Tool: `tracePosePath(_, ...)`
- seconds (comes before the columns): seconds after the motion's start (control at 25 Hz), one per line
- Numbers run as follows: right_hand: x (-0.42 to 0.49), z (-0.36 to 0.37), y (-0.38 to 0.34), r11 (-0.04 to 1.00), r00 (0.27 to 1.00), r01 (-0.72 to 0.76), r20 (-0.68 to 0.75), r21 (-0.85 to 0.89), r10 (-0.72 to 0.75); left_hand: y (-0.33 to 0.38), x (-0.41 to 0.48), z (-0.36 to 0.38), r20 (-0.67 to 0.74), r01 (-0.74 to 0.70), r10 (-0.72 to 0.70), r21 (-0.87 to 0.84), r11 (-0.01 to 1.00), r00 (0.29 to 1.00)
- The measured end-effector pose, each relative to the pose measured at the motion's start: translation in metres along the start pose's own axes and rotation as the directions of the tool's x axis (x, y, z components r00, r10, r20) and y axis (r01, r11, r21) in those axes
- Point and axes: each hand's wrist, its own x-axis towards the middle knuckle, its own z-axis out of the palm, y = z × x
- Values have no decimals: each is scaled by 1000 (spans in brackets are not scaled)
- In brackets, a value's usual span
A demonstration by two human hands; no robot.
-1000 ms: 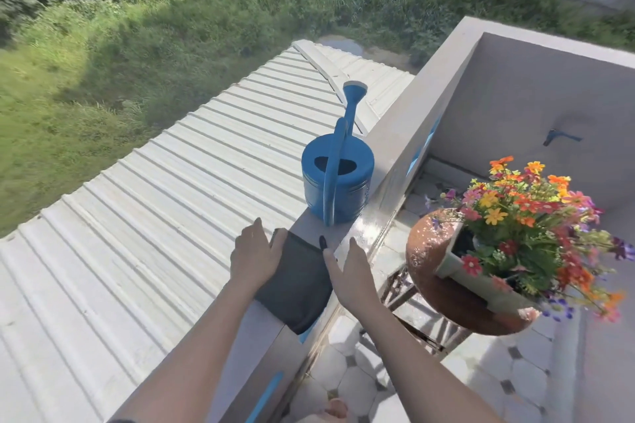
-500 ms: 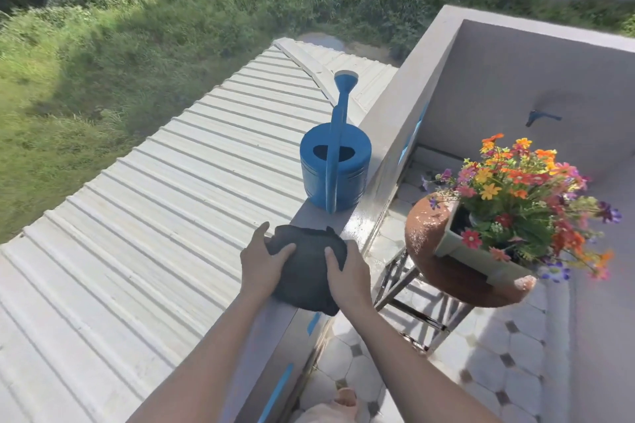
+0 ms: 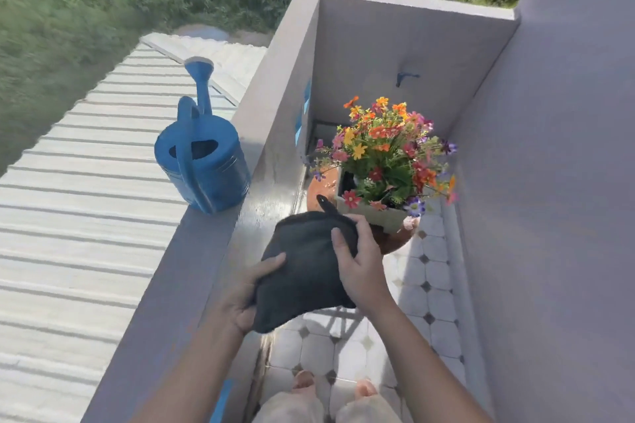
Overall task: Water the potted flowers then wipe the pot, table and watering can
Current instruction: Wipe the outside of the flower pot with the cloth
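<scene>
Both hands grip a dark cloth (image 3: pixel 302 264) above the ledge (image 3: pixel 206 251): left hand (image 3: pixel 247 295) closed on its near edge, right hand (image 3: pixel 360 264) on its far side. The can (image 3: pixel 206 165) stands on the ledge; the pot (image 3: pixel 378 215) sits beyond on the table (image 3: pixel 395 240) (wiping likely goes best with the cloth bunched firmly).

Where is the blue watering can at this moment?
In the head view, the blue watering can stands upright on the ledge, left of the potted flowers and beyond the dark cloth.
</scene>
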Motion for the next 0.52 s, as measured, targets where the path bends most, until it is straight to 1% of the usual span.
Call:
tracePosePath(0.08, 0, -16, 17, 1000, 1000, -22, -16, -9, 22, -14, 18, 13, 66, -117, 118, -15, 993, 991)
tracePosePath(0.12, 0, -19, 24, 999, 999, -28, -20, -37, 27, -19, 26, 16, 102, -151, 155, -43, 988, 983)
tracePosePath(0.16, 1, -21, 31, 998, 999, -41, -22, -53, 40, -24, 34, 16, 135, -155, 165, -84, 984, 977)
tracePosePath(0.24, 3, -28, 49, 995, 997, -65, -48, -78, 61, -36, 51, 14, 167, -84, 110, -154, 985, 980)
tracePosePath(0.28, 2, -33, 59, 991, 996, -58, -74, -123, 49, -41, 59, 11, 161, -69, 96, -166, 984, 982)
tracePosePath(0.32, 3, -39, 70, 985, 996, -49, -84, -163, 36, -45, 67, 7, 135, -87, 111, -175, 981, 985)
tracePosePath(0.36, 3, -45, 83, 969, 996, -31, -84, -246, 11, -47, 74, 3, 86, -130, 147, -179, 975, 986)
tracePosePath(0.4, 7, -53, 96, 937, 998, 0, -63, -350, -23, -48, 79, 3, 34, -172, 181, -177, 969, 983)
tracePosePath(0.44, 12, -58, 106, 868, 998, 48, -19, -495, -66, -48, 84, 2, -15, -213, 213, -169, 962, 977)
tracePosePath(0.48, 20, -61, 117, 760, 992, 116, 37, -639, -120, -47, 87, 2, -59, -244, 238, -158, 957, 970)
tracePosePath(0.52, 32, -64, 126, 628, 979, 184, 86, -756, -182, -47, 93, 4, -119, -270, 253, -149, 951, 960)
